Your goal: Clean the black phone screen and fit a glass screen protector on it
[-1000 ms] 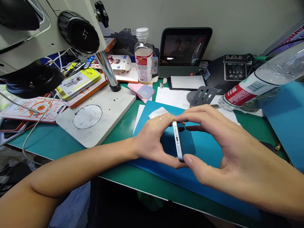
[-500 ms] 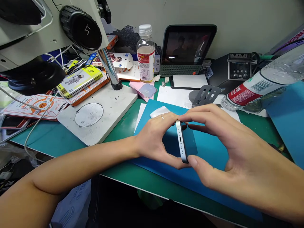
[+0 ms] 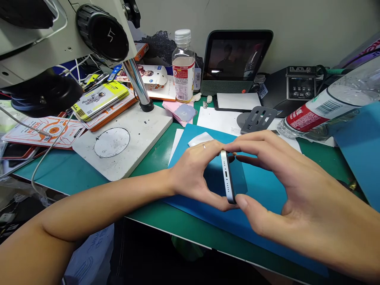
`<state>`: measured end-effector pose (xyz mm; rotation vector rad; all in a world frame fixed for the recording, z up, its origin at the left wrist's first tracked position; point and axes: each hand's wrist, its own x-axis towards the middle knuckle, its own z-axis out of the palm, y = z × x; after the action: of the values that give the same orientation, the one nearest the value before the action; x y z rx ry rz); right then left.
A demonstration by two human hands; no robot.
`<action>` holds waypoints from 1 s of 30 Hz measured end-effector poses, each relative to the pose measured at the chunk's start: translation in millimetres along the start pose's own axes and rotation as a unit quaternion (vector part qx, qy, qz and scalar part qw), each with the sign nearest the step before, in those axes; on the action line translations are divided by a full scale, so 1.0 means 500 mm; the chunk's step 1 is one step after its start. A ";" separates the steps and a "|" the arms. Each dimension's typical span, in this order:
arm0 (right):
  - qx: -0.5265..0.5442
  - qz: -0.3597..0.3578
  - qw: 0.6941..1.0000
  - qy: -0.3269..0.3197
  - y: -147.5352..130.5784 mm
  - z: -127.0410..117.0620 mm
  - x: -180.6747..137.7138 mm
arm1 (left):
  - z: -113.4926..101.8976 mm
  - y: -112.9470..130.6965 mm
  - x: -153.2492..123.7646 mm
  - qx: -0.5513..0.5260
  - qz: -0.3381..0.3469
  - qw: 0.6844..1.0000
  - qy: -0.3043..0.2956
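Note:
A smartphone (image 3: 227, 178) is held up edge-on in the middle of the view, its silver bottom edge with the charging port and small holes facing me. Its dark glossy face is turned to the right and seems to mirror the fingers. My left hand (image 3: 194, 174), with a ring on one finger, grips the phone from the left, thumb at the near lower corner and fingers at the upper one. From the other side, my right hand (image 3: 299, 194) curves around the phone. Its thumb touches the lower corner and its fingertips meet the upper corner. Under both lies a blue mat (image 3: 261, 225).
A microscope (image 3: 101, 33) on a white base (image 3: 139, 142) stands at left, beside stacked boxes (image 3: 101, 101). Behind are a drink bottle (image 3: 183, 71), a tablet-like screen (image 3: 236, 59) and a black device (image 3: 292, 89). A water bottle (image 3: 311, 113) leans at right, near a grey stand (image 3: 259, 118).
The view has shifted very slightly. Both hands keep the same grip on the smartphone, with no other visible change.

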<state>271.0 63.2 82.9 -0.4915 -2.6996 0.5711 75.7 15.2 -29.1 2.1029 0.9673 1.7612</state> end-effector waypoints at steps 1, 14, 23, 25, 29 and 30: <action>-0.002 0.001 1.000 0.000 0.000 -0.001 -0.001 | 0.000 0.000 0.000 0.006 -0.001 1.000 0.000; 0.017 0.039 0.999 -0.025 -0.002 -0.010 0.000 | 0.004 0.006 0.002 0.010 -0.001 1.000 0.006; 0.016 0.037 0.999 -0.036 -0.001 -0.007 -0.004 | -0.001 -0.004 -0.004 0.020 0.007 1.000 -0.008; 0.016 0.036 0.998 -0.040 0.000 -0.006 -0.003 | -0.002 -0.004 -0.005 0.015 0.005 1.000 -0.013; 0.010 0.038 0.998 -0.041 -0.002 -0.003 -0.002 | -0.002 -0.004 -0.005 0.023 0.010 1.000 -0.015; 0.008 0.039 0.998 -0.041 -0.003 -0.003 -0.003 | -0.002 -0.004 -0.005 0.028 0.012 0.999 -0.015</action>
<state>272.4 62.0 84.3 -0.5824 -2.7615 0.6473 73.7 15.0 -32.1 2.1775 0.9994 1.7281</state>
